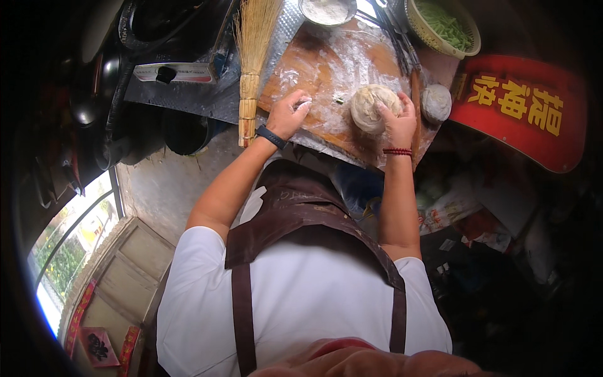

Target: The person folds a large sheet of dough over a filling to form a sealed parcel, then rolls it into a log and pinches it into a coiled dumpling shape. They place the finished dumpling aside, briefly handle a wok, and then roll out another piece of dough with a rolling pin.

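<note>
A large ball of dough (370, 107) rests on a floured wooden board (325, 61). At its right side is my right hand (400, 118), with the thumb on top of the dough and the fingers around its edge. My left hand (289, 113) is over the board's left edge, its thumb and fingers curled with flour on the tips; whether they touch is hard to tell, and no object shows in it. Between the hands lies a small green scrap (339, 101). A smaller floured dough ball (436, 103) sits to the right, beyond a wooden rolling pin (415, 108).
A straw brush (249, 85) lies left of the board, near a gas stove (174, 73). At the far side stand a bowl of flour (328, 10) and a plastic basket (443, 45) of green shreds. A red sign (523, 108) is at the right.
</note>
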`<state>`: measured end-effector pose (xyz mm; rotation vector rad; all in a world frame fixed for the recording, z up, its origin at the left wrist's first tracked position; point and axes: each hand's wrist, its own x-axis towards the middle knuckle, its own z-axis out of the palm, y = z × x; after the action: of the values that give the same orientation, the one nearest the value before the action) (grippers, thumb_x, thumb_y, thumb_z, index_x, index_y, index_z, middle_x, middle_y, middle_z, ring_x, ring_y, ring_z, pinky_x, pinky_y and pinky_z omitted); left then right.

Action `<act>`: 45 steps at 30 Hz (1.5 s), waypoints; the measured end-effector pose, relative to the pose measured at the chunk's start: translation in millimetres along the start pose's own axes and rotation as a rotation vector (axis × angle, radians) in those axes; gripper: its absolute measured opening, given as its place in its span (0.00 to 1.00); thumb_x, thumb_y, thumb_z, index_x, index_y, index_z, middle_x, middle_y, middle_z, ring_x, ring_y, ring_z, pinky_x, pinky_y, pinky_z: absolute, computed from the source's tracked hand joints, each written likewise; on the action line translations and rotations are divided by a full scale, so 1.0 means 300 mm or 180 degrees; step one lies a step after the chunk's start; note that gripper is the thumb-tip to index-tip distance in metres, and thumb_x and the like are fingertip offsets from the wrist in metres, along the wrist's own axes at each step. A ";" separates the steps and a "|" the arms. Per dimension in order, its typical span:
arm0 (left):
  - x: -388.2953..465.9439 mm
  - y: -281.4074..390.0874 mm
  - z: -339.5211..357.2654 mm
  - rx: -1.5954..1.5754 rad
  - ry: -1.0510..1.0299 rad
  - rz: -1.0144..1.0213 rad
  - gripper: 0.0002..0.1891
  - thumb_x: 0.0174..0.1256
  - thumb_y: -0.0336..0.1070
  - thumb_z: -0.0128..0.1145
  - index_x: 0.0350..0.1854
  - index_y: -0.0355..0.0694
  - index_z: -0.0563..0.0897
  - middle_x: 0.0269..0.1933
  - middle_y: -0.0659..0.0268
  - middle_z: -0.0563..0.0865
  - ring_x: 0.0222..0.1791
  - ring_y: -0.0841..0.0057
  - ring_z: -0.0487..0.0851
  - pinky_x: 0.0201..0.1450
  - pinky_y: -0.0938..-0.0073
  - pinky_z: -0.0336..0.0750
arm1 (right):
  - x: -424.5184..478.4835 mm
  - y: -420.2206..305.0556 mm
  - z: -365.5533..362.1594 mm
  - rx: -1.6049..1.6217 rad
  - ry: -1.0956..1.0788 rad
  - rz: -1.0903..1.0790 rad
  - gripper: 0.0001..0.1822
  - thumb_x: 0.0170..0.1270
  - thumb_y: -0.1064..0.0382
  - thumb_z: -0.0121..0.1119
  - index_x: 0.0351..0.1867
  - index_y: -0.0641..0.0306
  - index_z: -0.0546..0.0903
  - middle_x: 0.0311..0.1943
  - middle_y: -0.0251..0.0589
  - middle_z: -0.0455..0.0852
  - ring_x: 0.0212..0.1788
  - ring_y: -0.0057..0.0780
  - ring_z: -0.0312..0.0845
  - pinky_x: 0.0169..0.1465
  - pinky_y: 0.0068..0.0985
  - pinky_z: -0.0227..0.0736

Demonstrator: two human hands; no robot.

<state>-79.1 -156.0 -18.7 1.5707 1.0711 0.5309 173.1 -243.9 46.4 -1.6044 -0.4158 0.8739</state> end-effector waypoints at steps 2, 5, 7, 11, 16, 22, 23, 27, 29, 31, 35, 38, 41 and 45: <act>-0.013 -0.016 -0.006 -0.0033 0.0038 -0.0071 0.12 0.69 0.33 0.57 0.48 0.31 0.80 0.44 0.61 0.87 0.44 0.80 0.82 0.50 0.77 0.75 | -0.010 -0.030 0.033 -0.1014 -0.0047 -0.1003 0.35 0.52 0.76 0.69 0.64 0.69 0.70 0.53 0.51 0.82 0.51 0.36 0.83 0.55 0.28 0.79; 0.000 0.034 -0.018 0.0317 0.0197 0.0079 0.12 0.68 0.33 0.57 0.48 0.31 0.79 0.48 0.55 0.87 0.49 0.70 0.84 0.55 0.72 0.75 | -0.088 -0.081 0.122 -0.2549 -0.0657 -0.1882 0.34 0.52 0.69 0.70 0.63 0.63 0.72 0.56 0.51 0.82 0.59 0.48 0.78 0.62 0.37 0.71; 0.009 0.107 -0.015 0.0719 0.0474 0.0537 0.12 0.67 0.32 0.58 0.49 0.31 0.79 0.53 0.50 0.85 0.55 0.61 0.83 0.59 0.67 0.74 | -0.119 -0.025 0.130 -0.2754 -0.0954 -0.2206 0.32 0.53 0.68 0.69 0.62 0.64 0.73 0.56 0.51 0.81 0.60 0.52 0.75 0.65 0.39 0.68; 0.091 0.187 0.064 0.1336 0.0206 0.1730 0.15 0.66 0.34 0.58 0.52 0.35 0.79 0.64 0.50 0.77 0.65 0.53 0.74 0.64 0.59 0.71 | -0.164 0.046 0.046 -0.2425 -0.0247 -0.2028 0.26 0.57 0.71 0.64 0.59 0.67 0.76 0.56 0.53 0.81 0.60 0.49 0.76 0.65 0.38 0.69; 0.178 0.241 0.256 0.2371 -0.0620 0.2315 0.23 0.67 0.52 0.56 0.55 0.39 0.77 0.75 0.56 0.65 0.72 0.55 0.66 0.66 0.50 0.68 | -0.186 0.002 -0.063 -0.2438 -0.0004 -0.1734 0.25 0.58 0.74 0.61 0.60 0.71 0.75 0.57 0.56 0.81 0.60 0.49 0.77 0.64 0.35 0.70; 0.194 0.202 0.301 0.2855 -0.0975 0.2097 0.34 0.63 0.65 0.55 0.59 0.39 0.75 0.78 0.56 0.58 0.74 0.55 0.62 0.66 0.39 0.62 | -0.234 0.046 -0.136 -0.2162 0.0291 -0.1308 0.25 0.59 0.73 0.60 0.60 0.72 0.75 0.56 0.56 0.81 0.59 0.48 0.78 0.65 0.34 0.70; 0.195 0.200 0.301 0.2862 -0.0990 0.2105 0.35 0.62 0.66 0.55 0.59 0.39 0.75 0.78 0.56 0.58 0.74 0.55 0.61 0.66 0.38 0.62 | -0.252 0.066 -0.148 -0.2155 0.0300 -0.1244 0.25 0.59 0.73 0.60 0.60 0.72 0.75 0.56 0.56 0.81 0.59 0.48 0.78 0.65 0.34 0.70; 0.218 0.212 0.308 0.2985 -0.1053 0.2039 0.39 0.60 0.70 0.54 0.59 0.39 0.75 0.78 0.54 0.56 0.75 0.52 0.58 0.67 0.35 0.59 | -0.286 0.077 -0.163 -0.2039 0.0304 -0.1033 0.24 0.59 0.72 0.61 0.60 0.72 0.75 0.56 0.57 0.81 0.59 0.49 0.77 0.65 0.34 0.69; 0.222 0.215 0.315 0.3032 -0.0993 0.2083 0.39 0.61 0.71 0.53 0.60 0.39 0.75 0.79 0.54 0.55 0.76 0.51 0.57 0.67 0.34 0.58 | -0.295 0.071 -0.163 -0.2011 0.0280 -0.0981 0.24 0.60 0.72 0.61 0.60 0.72 0.75 0.56 0.57 0.81 0.60 0.49 0.77 0.65 0.34 0.69; 0.237 0.241 0.311 0.3150 -0.1235 0.1882 0.40 0.61 0.72 0.52 0.61 0.40 0.74 0.79 0.54 0.54 0.77 0.50 0.55 0.69 0.33 0.55 | -0.279 0.046 -0.162 -0.2040 0.0225 -0.1057 0.24 0.60 0.72 0.60 0.60 0.71 0.75 0.57 0.56 0.81 0.60 0.49 0.77 0.65 0.35 0.68; 0.196 0.280 0.329 0.3002 -0.1063 0.2148 0.35 0.63 0.71 0.50 0.59 0.45 0.76 0.79 0.56 0.55 0.78 0.54 0.53 0.70 0.32 0.52 | -0.223 0.084 -0.195 -0.1201 0.0419 -0.0959 0.24 0.64 0.71 0.57 0.63 0.72 0.74 0.59 0.53 0.80 0.64 0.41 0.75 0.68 0.31 0.66; 0.191 0.210 0.358 0.3201 -0.1158 0.2523 0.32 0.64 0.69 0.50 0.56 0.45 0.77 0.79 0.58 0.56 0.78 0.61 0.55 0.72 0.34 0.49 | -0.207 0.048 -0.161 -0.0622 0.0441 -0.0347 0.23 0.67 0.72 0.53 0.64 0.73 0.73 0.60 0.50 0.80 0.65 0.36 0.73 0.70 0.29 0.63; 0.170 0.219 0.384 0.3204 -0.1239 0.2305 0.33 0.64 0.69 0.49 0.55 0.42 0.76 0.79 0.59 0.56 0.78 0.60 0.55 0.72 0.36 0.51 | -0.221 0.059 -0.173 -0.0717 0.0349 -0.0403 0.22 0.69 0.72 0.51 0.65 0.74 0.72 0.61 0.47 0.78 0.66 0.33 0.72 0.70 0.28 0.63; 0.175 0.282 0.374 0.3403 -0.1651 0.1751 0.36 0.68 0.70 0.45 0.63 0.42 0.74 0.79 0.57 0.55 0.77 0.55 0.55 0.70 0.35 0.54 | -0.228 0.075 -0.187 0.0001 0.0252 0.0276 0.22 0.76 0.61 0.49 0.66 0.70 0.72 0.64 0.46 0.76 0.66 0.32 0.71 0.69 0.27 0.63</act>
<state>66.1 -169.2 17.1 2.7746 0.4802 -0.1892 165.0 -334.8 46.7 -1.6610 -0.2921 0.8722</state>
